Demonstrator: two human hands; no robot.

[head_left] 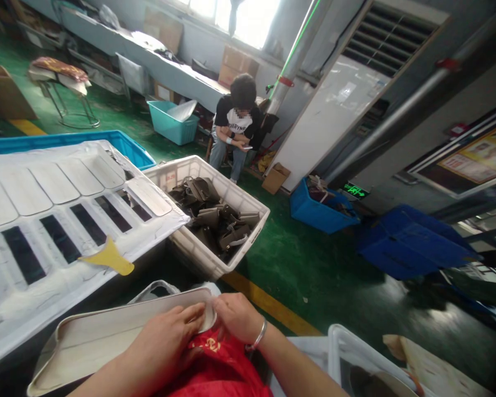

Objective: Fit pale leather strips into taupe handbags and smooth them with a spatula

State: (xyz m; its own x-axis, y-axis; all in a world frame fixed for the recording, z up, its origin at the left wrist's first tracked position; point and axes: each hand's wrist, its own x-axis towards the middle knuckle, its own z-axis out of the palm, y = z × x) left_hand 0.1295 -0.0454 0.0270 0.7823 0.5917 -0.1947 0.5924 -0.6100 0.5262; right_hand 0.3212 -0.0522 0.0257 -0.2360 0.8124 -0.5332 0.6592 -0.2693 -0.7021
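A long cream panel point(107, 331) with rounded corners and a raised, dark-edged rim lies slanted before me, low in the view. My left hand point(171, 336) is closed over its near edge close to the right end, fingers on the inner face and thumb lower down. At the rounded right end, my right hand point(240, 317), with a silver bangle at the wrist, pinches the rim with bent fingers. Part of that end is hidden by the fingers. Red cloth point(223, 369) with yellow print lies right beneath both hands.
Similar cream panels point(72, 176) line a white-covered table point(157, 234), with a yellow cut piece point(109, 256) at its edge. Beyond stands a white crate point(248, 248) of dark brown bags point(206, 220). A person point(235, 124) sits behind it. Blue bins point(413, 242) stand right.
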